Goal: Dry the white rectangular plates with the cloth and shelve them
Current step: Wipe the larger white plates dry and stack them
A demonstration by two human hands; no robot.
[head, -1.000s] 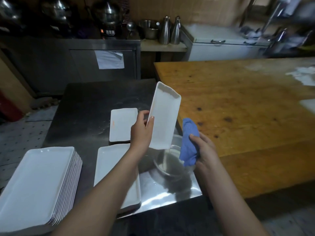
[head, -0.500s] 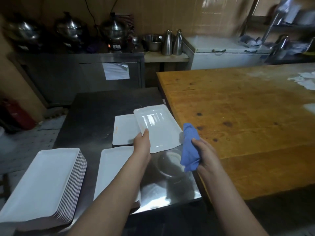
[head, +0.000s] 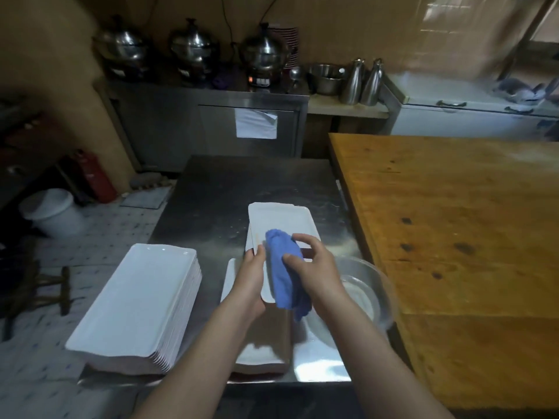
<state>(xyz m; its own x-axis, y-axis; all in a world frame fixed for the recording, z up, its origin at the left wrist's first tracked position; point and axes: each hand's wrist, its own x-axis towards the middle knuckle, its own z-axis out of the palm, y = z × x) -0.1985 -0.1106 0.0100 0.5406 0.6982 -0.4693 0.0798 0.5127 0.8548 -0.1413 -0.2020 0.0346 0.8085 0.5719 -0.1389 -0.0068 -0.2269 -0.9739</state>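
The left hand [head: 251,279] grips the plate [head: 281,219] by one edge above the tabletop [head: 242,182]; the right hand [head: 314,267], fingers half curled, holds the cloth [head: 286,267] on its face; a hard wipe may twist the plate loose onto the bowl [head: 372,285] beside.

Both bare forearms reach forward, close together. The left hand [head: 252,276] grips the left edge of a white rectangular plate [head: 281,219], thumb on top. The right hand [head: 314,267] is curled round a crumpled blue cloth [head: 284,267] and holds it against the plate.
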